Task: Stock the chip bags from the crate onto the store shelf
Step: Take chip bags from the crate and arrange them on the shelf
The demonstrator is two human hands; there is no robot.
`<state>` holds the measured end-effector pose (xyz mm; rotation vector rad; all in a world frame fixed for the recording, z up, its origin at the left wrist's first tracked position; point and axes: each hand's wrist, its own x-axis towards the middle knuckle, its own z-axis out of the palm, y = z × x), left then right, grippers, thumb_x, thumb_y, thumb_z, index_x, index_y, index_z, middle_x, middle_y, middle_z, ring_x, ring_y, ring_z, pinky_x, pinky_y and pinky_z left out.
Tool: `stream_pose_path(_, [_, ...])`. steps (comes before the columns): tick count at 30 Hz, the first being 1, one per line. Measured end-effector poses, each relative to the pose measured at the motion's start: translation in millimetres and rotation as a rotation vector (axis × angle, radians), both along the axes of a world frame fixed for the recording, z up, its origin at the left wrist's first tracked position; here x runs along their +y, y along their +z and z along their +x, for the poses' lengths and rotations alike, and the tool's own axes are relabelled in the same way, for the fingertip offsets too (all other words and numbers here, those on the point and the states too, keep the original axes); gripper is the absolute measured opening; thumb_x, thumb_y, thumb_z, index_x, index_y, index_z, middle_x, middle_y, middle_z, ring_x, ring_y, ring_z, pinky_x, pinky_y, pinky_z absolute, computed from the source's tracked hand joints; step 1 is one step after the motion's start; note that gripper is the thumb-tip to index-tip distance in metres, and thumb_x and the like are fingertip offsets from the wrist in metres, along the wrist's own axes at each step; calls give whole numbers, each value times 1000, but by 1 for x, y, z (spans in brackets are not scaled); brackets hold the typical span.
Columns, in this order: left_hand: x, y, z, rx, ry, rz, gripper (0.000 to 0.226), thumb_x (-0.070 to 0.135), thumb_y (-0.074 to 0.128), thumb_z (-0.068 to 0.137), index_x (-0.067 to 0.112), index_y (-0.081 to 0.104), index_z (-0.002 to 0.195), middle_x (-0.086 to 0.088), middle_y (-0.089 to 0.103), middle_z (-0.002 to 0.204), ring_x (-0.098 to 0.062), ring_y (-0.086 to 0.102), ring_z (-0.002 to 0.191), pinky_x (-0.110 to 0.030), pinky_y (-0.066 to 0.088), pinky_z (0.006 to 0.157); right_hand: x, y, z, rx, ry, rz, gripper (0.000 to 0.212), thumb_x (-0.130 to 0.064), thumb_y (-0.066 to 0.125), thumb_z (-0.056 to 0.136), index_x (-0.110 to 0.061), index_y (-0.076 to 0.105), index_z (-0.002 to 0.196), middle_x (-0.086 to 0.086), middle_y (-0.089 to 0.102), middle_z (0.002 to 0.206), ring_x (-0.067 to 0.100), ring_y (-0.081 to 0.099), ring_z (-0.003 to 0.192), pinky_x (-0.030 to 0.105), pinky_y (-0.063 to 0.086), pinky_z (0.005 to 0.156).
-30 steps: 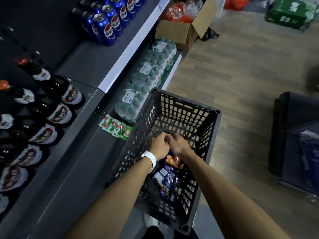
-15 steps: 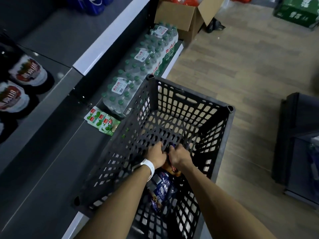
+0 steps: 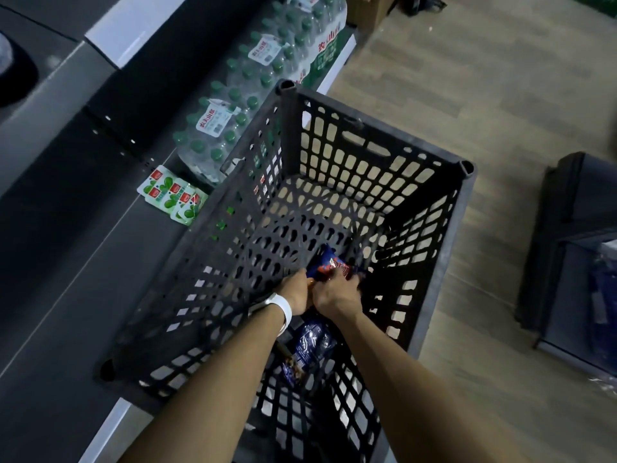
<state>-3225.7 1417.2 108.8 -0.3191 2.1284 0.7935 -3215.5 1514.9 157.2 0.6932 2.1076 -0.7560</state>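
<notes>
- Running along the left edge, the shelf (image 3: 50,228) is dark and mostly bare where the person stands, which likely makes it the spot for the chips.
- Standing against the shelf's front edge, the crate (image 3: 464,208) is a tall black lattice box; parked this close, it probably keeps each carry short.
- Water packs (image 3: 233,105) sit on the lowest shelf past the crate's far left corner, with green sachets (image 3: 172,194) lying just beside them near the shelf's front edge.
- A dark cabinet (image 3: 574,235) stands well apart on the floor to the right.
- Both forearms reach deep into the crate, since the remaining bags lie at its bottom.
- A blue bag (image 3: 309,349) lies on the crate floor toward the near wall, beneath the wrists and untouched.
- The chip bag (image 3: 329,267) shows blue and red just beyond the knuckles, low in the crate near its right wall.
- The right hand (image 3: 337,295) has its fingers curled onto this bag's near end, seemingly to lift it.
- The left hand (image 3: 297,292), wearing a white wristband (image 3: 282,307), is curled at the same end; it appears to pinch the bag too, though blur makes that uncertain.
</notes>
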Motion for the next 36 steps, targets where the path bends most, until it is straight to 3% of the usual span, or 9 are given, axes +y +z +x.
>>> stream_pose_path(3, [1,-30,6,50,164,-37,35,35,57,75,5,74,82,-19,72,100,-38,65,101,-51,49,96,-3,-4,7,-7,-38,-40,53,-33,45,97,-20,31,146,24,28,151,44,47,128,45,38,109])
stream_pose_path(8, [-1,3,4,176,249,80,8,5,64,83,6,65,91,-19,69,91,-31,62,82,-36,50,77,0,-3,10,56,-59,-6,55,-30,52,96,-23,26,144,21,39,144,41,52,123,46,45,102])
stream_pose_path(14, [-18,27,-13,180,439,208,27,-4,72,79,8,65,102,-13,69,96,-28,65,90,-34,53,84,-4,8,2,193,-118,-8,60,-34,48,99,-23,21,152,18,38,145,38,48,126,46,43,102])
stream_pose_path(18, [-33,55,-12,162,447,272,27,-6,67,83,13,58,100,1,58,82,-16,56,77,-12,46,61,-7,19,-3,241,-312,-57,62,-43,49,99,-8,29,146,21,47,140,37,54,121,47,46,105])
stream_pose_path(22, [-50,68,-12,-51,422,298,26,3,69,78,17,51,90,-11,63,96,-22,59,89,-43,54,79,-8,41,-12,336,-377,-129,43,-39,61,94,-12,45,124,10,65,117,27,65,102,47,54,94])
stream_pose_path(26, [-57,78,-17,-198,546,332,60,53,69,82,21,42,125,-2,58,124,-21,59,109,-32,52,80,-11,56,-17,440,-320,-170,33,-31,63,92,-16,50,118,1,64,109,20,64,98,41,55,93])
stream_pose_path(31, [-68,68,-4,-22,563,240,52,49,65,86,17,54,126,-5,64,123,-25,61,110,-34,50,88,-9,40,-3,400,-373,-48,24,-24,42,102,-12,49,121,7,63,107,24,63,95,43,54,90])
stream_pose_path(33, [-76,66,0,82,506,178,53,46,66,85,18,53,129,-5,64,123,-27,61,111,-40,48,99,-2,20,14,231,-276,59,23,-18,45,100,-6,51,118,9,63,107,27,63,94,43,55,87])
stream_pose_path(36, [-80,62,4,199,376,89,41,31,65,90,17,50,126,-7,67,117,-29,63,106,-42,50,93,-5,5,46,-96,364,86,31,-14,59,90,-8,62,120,12,66,119,29,66,103,40,57,88])
